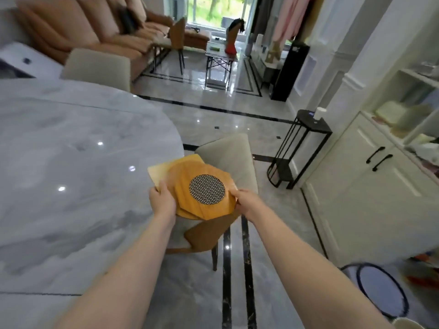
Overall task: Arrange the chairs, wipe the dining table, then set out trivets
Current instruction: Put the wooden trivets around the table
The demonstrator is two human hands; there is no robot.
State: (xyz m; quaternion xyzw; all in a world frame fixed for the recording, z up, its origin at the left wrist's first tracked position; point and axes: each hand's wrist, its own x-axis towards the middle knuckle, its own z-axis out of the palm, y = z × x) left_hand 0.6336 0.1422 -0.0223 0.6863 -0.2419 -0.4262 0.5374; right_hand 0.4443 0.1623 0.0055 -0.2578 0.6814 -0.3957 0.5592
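Note:
I hold a stack of wooden trivets [190, 184] in front of me at the right edge of the grey marble dining table [71, 162]. The top trivet is orange-brown with a round metal mesh in its middle; paler square ones lie under it. My left hand [164, 200] grips the stack's left side. My right hand [247, 201] grips its right side. A beige cushioned chair [237, 157] with a brown wooden frame stands just beyond and below the stack, close against the table's edge.
A second beige chair [97, 67] stands at the table's far side. A black metal side stand [299, 148] and white cabinets [361, 186] are to the right. An orange sofa [95, 29], a brown chair and a small folding table lie farther back.

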